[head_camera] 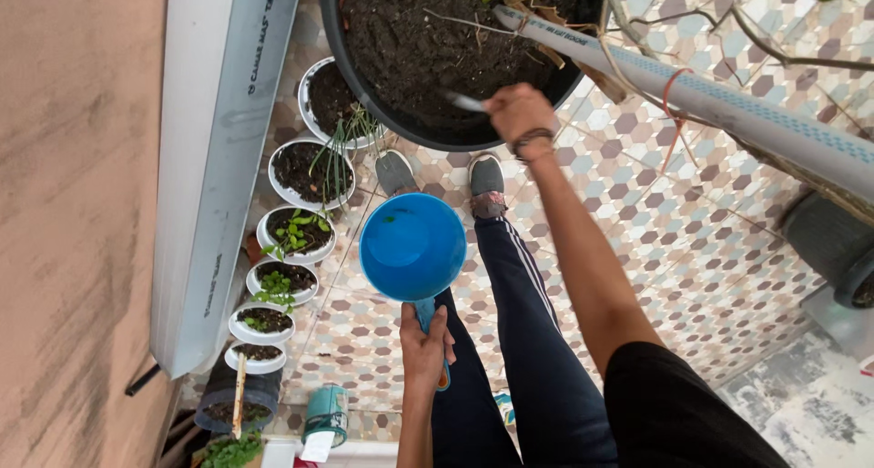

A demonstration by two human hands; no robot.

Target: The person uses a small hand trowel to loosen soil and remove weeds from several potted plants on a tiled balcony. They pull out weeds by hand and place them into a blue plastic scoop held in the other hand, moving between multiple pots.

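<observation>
A floor (692, 249) of small hexagonal tiles in cream, pink and brown is filling the centre and right of the frame, lying in soft, even daylight. A plain tan wall (73, 222) is running down the left edge. Beside it, a long pale grey panel (214, 158) is slanting from the top towards the lower left. A row of small white pots (291, 236) with soil and green seedlings is sitting along its base. At the lower right, the tiles are giving way to worn grey concrete (801, 386).
</observation>
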